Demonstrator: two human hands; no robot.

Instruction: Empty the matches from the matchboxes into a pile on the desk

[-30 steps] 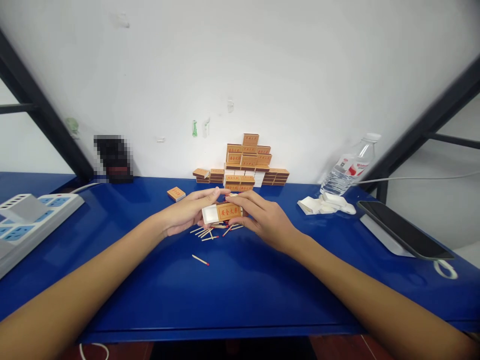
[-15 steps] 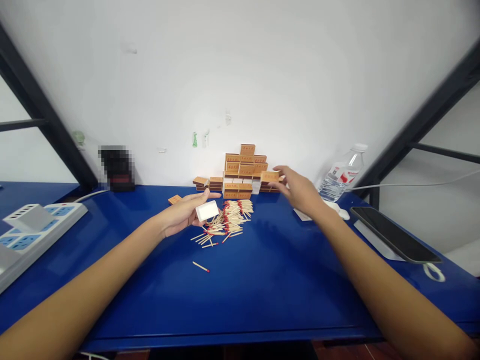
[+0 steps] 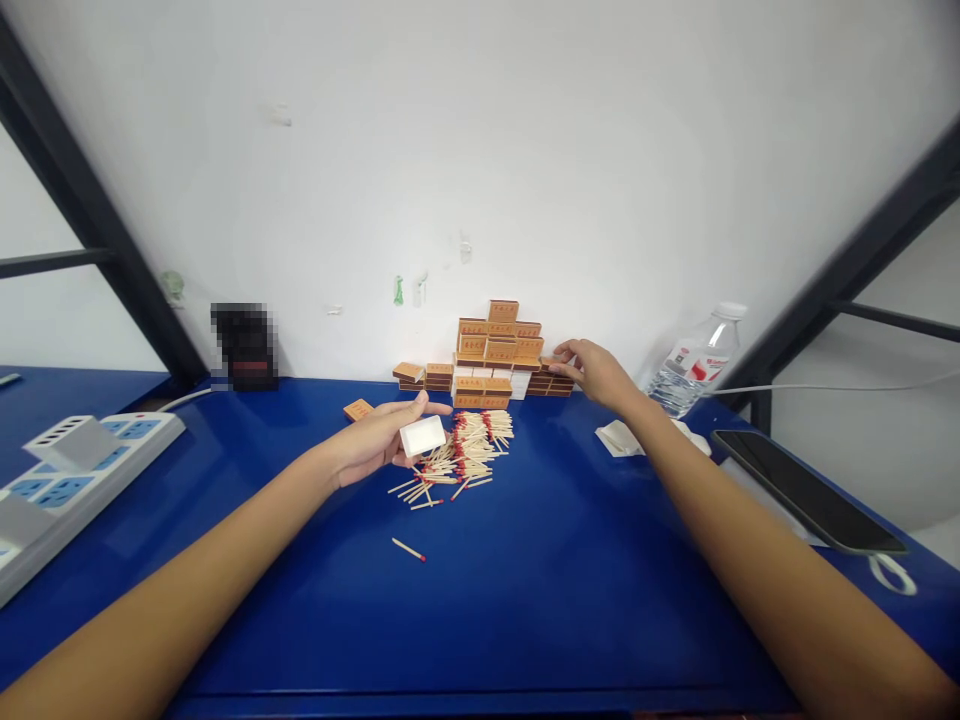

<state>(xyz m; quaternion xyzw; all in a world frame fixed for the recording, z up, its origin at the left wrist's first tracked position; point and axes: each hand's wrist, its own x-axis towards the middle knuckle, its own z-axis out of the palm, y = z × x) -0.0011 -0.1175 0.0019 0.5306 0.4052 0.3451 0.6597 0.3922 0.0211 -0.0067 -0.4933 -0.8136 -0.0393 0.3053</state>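
My left hand [image 3: 379, 440] grips a small white matchbox tray [image 3: 423, 436], its pale hollow face turned toward me, above the left side of a heap of red-tipped matches [image 3: 480, 440]. My right hand [image 3: 596, 370] reaches to the right-hand stack of matchboxes [image 3: 550, 388], thumb and fingers around the right end of an orange matchbox [image 3: 550, 364] on top. Beside it, more orange matchboxes are built up in a stepped pile [image 3: 501, 348] against the wall. One matchbox [image 3: 358, 409] lies behind my left hand.
A single match [image 3: 409, 549] lies nearer me on the blue table [image 3: 480, 620]. At the right are a water bottle [image 3: 696, 362], a crumpled white tissue [image 3: 620, 438] and a phone [image 3: 806, 490]. At the left stand a power strip [image 3: 90, 480] and a blurred dark object [image 3: 251, 350].
My right hand has brought the matchbox down onto the right-hand stack. My left hand keeps the white tray in nearly the same place. The whole view has shifted slightly.
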